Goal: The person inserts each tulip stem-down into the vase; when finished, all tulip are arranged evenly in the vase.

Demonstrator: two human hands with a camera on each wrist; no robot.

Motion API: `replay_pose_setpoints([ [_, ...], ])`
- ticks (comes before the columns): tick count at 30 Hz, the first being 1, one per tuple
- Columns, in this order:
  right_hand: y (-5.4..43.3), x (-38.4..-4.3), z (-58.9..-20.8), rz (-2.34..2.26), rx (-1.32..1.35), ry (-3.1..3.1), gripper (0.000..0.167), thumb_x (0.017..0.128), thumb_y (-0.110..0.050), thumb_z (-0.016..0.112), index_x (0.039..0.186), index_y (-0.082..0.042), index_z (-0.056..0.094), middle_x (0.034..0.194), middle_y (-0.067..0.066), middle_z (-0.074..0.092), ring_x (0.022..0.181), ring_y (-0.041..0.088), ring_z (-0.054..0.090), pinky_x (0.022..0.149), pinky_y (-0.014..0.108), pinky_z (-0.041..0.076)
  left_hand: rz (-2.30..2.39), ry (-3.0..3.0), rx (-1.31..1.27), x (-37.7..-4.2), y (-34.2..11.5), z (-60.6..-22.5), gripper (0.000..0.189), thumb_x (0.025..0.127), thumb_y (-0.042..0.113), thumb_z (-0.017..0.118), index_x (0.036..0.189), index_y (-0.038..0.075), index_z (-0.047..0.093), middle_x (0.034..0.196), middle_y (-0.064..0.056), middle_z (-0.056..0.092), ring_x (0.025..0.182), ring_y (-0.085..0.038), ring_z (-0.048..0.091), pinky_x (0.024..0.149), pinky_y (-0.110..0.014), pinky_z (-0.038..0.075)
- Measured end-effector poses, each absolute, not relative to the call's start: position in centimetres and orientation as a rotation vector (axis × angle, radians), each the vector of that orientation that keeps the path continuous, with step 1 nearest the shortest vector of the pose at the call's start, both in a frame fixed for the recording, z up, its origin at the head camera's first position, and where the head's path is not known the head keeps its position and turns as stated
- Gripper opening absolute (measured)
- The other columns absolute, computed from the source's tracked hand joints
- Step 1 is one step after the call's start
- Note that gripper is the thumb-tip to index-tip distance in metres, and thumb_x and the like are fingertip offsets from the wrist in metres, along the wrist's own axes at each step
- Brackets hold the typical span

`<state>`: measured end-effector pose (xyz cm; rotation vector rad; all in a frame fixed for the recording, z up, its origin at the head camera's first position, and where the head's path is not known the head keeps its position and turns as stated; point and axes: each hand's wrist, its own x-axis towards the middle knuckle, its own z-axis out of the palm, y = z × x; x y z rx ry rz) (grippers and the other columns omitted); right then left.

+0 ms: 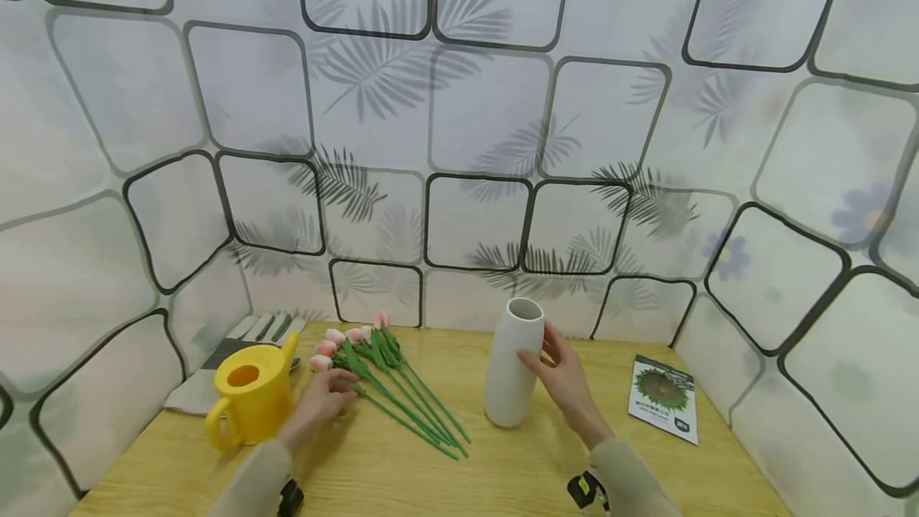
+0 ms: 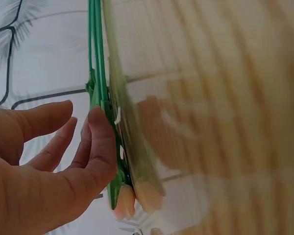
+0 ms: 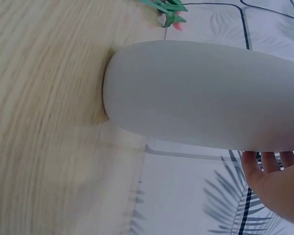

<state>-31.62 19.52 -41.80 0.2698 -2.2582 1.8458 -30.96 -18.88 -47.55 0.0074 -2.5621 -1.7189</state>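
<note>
the tall white vase (image 1: pixel 511 373) stands upright on the wooden table (image 1: pixel 502 477), long axis straight up, open mouth at the top, a bit right of the table's middle. it is plain matte white, narrow at the neck and fuller lower down, with no mark on it. the right hand (image 1: pixel 560 377) is wrapped around its right side, thumb in front and fingers behind. the artificial tulips (image 1: pixel 380 377) lie flat to the vase's left, pink buds toward the back wall and left, green stems running toward the front and right. the left hand (image 1: pixel 325 401) rests on the stems near the buds with loose, nearly straight fingers, not closed around them. a yellow watering can (image 1: pixel 247 405) sits just left of that hand. a seed packet (image 1: pixel 664 397) with a sunflower picture lies on the right; its writing is too small to read.
</note>
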Motion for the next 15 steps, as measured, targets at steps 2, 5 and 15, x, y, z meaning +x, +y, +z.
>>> replay_pose_setpoints([
  [2,19.4,-31.7,-41.6,1.843,0.27,-2.263,0.071,0.09,-0.023,0.073,0.151,-0.013,0.036,0.152,0.014,0.041,0.141,0.036,0.039,0.115,0.055,0.032,-1.745,-2.583,0.032,-31.4,-19.0,-47.7,0.026,0.088,-0.008,0.061,0.114,-0.014,0.059,0.092,-0.022,0.066,0.068,-0.021,0.061,0.059,-0.034,0.054],
  [5,19.3,-31.8,-41.4,1.856,0.275,-2.262,0.072,0.09,-0.022,0.073,0.151,-0.012,0.035,0.153,0.015,0.041,0.14,0.037,0.039,0.115,0.055,0.032,-1.793,-2.61,0.071,-31.9,-19.0,-48.0,0.029,0.086,-0.009,0.061,0.115,-0.014,0.059,0.089,-0.019,0.064,0.067,-0.019,0.062,0.06,-0.034,0.056],
  [15,19.2,-31.7,-41.2,1.87,0.296,-2.25,0.071,0.091,-0.019,0.071,0.151,-0.009,0.034,0.152,0.016,0.041,0.139,0.037,0.041,0.115,0.055,0.033,-1.799,-2.689,0.118,-32.9,-18.5,-47.9,0.045,0.072,-0.01,0.06,0.116,-0.011,0.063,0.059,-0.004,0.056,0.049,-0.011,0.046,0.048,-0.024,0.04],
])
